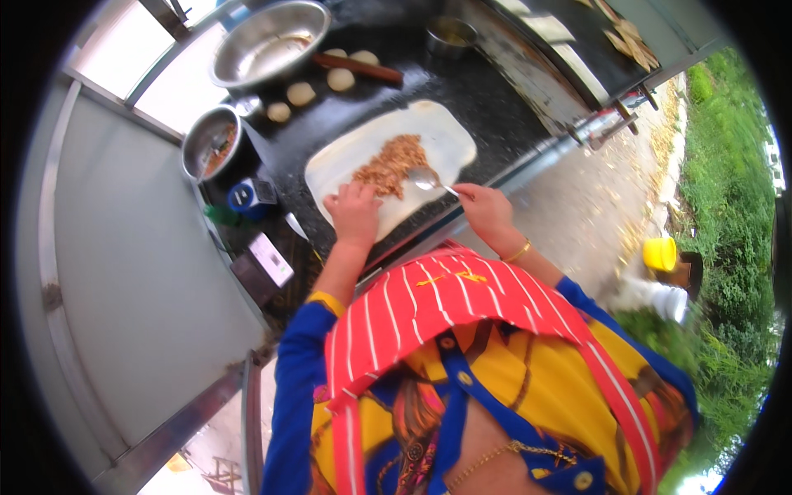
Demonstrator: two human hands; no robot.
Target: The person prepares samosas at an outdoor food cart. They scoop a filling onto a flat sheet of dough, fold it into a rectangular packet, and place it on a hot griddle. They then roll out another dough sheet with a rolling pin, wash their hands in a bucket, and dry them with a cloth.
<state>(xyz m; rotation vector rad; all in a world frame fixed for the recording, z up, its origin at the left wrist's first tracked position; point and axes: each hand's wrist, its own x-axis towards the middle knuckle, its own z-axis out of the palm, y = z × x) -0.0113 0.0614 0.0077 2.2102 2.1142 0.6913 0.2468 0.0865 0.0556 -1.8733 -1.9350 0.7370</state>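
Observation:
A thin, rolled-out sheet of pale dough (331, 164) lies on the black stone counter, close to its front edge. A heap of brownish, crumbly filling (396, 161) is spread over its middle. My left hand (356, 210) rests on the near left part of the sheet, fingertips at the filling's edge, holding nothing that I can see. Pinched by its handle in my right hand (486, 210) is a metal spoon (423, 179). The spoon's bowl touches or hovers over the right side of the filling; which of these cannot be told.
Several dough balls (301, 93) and a wooden rolling pin (359, 68) lie behind the sheet. Farther back stands a large steel basin (216, 71); a steel bowl (191, 142) with filling is at left. A knife (296, 226) lies near my left arm. A small steel pot (428, 46) stands back right.

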